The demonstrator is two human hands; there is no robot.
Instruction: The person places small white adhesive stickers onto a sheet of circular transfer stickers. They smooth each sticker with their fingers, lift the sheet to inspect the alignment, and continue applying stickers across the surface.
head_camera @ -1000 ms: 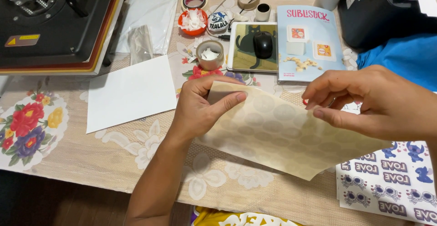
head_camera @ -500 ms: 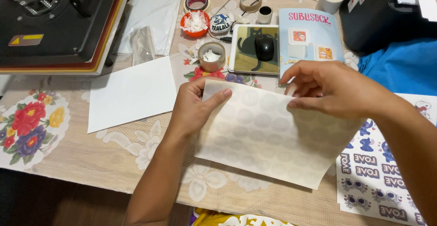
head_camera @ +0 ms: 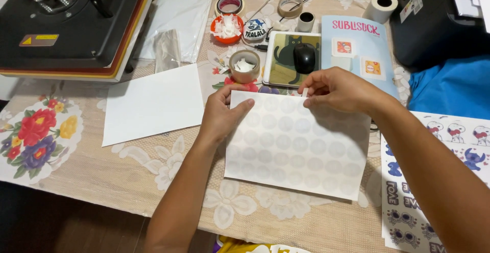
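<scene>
Left hand (head_camera: 220, 115) pinching left top corner of sticker sheet (head_camera: 298, 146); right hand (head_camera: 339, 87) fingers closed on top edge; sheet lying flat on table (head_camera: 127, 176), near tape roll (head_camera: 244, 65); rows of circles appear all intact, none peeled yet

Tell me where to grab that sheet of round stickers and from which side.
Grip the sticker sheet at its far corners, coming from above. It lies flat on the table, and the left hand and right hand already pinch that top edge; the near edge has nothing lifted.
</scene>
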